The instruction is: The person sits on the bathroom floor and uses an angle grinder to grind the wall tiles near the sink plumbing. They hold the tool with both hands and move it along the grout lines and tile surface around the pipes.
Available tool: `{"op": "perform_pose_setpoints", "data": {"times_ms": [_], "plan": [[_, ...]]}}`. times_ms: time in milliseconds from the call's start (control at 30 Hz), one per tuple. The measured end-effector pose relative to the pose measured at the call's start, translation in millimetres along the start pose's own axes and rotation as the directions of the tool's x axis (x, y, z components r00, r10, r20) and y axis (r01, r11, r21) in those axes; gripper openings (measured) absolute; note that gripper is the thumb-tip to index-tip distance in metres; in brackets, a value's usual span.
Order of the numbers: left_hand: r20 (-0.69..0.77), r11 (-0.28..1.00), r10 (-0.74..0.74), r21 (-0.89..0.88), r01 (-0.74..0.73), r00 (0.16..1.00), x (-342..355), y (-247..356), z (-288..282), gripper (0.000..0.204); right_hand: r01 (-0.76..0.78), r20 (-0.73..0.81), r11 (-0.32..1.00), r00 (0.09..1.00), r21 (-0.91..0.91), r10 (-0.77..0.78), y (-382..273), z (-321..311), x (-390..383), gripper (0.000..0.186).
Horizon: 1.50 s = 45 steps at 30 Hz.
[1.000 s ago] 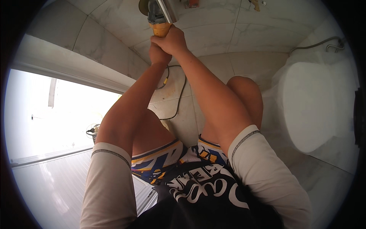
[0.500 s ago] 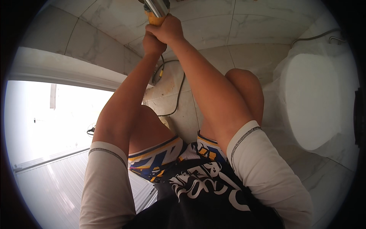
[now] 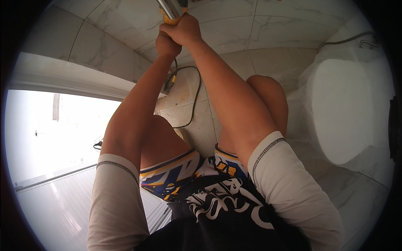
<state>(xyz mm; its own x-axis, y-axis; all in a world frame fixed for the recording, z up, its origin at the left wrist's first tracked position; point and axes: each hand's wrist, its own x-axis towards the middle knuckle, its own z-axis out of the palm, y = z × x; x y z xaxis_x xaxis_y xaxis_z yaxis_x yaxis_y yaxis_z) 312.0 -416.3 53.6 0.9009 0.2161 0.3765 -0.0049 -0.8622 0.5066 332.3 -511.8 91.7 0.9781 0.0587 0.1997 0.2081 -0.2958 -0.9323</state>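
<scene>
At the top edge, both my hands are wrapped round a corded power tool [image 3: 171,20] with a yellow-orange body and a shiny silver cylindrical part. My right hand [image 3: 184,30] lies uppermost, closed on the yellow part. Just below and left of it, my left hand [image 3: 167,44] grips the tool too, its fingers partly covered by the right one. The tool's far end lies outside the picture, so its exact kind and what it touches are hidden. A dark cord [image 3: 199,85] drops from beneath my hands and loops over the floor, with a yellow piece on it.
Marbled wall tiles [image 3: 217,31] rise ahead, above a dusty tiled floor [image 3: 184,100]. On the right stands a white toilet [image 3: 345,111] wrapped in clear plastic, with a flexible hose [image 3: 343,42] behind it. A bright opening [image 3: 71,129] with a white ribbed panel [image 3: 63,201] is at left.
My hands and the tool have shifted slightly upward and left, so less of the tool shows. Both hands keep the same grip.
</scene>
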Motion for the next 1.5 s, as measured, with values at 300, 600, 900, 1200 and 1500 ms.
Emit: {"op": "perform_pose_setpoints", "data": {"times_ms": [300, 600, 900, 1200, 1500], "plan": [[0.008, 1.000, -0.005, -0.003, 0.005, 1.000, 6.2, -0.7, 4.4, 0.057, 0.016, -0.051, 0.999, 0.999, 0.035, -0.014, 0.6, -1.5, 3.3, 0.061], [0.065, 0.998, -0.001, -0.064, 0.005, 0.998, 15.8, -0.5, -1.3, 0.071, 0.061, -0.064, 0.998, 0.996, 0.019, -0.060, -5.5, -5.3, 6.1, 0.061], [0.122, 0.998, -0.042, -0.032, 0.047, 0.992, 16.9, -2.0, -1.8, 0.072, 0.078, -0.125, 0.995, 0.990, 0.069, -0.069, -1.8, -0.5, 5.8, 0.058], [0.097, 1.000, 0.024, 0.008, -0.024, 0.995, 15.9, -1.7, -1.4, 0.070, 0.051, -0.137, 0.997, 0.990, 0.059, -0.042, -1.1, -3.2, 2.7, 0.057], [0.097, 1.000, 0.002, 0.011, -0.003, 0.995, 17.6, 1.2, -3.3, 0.070, 0.098, -0.171, 0.995, 0.981, 0.029, -0.092, 3.9, -0.4, 6.8, 0.064]]}}
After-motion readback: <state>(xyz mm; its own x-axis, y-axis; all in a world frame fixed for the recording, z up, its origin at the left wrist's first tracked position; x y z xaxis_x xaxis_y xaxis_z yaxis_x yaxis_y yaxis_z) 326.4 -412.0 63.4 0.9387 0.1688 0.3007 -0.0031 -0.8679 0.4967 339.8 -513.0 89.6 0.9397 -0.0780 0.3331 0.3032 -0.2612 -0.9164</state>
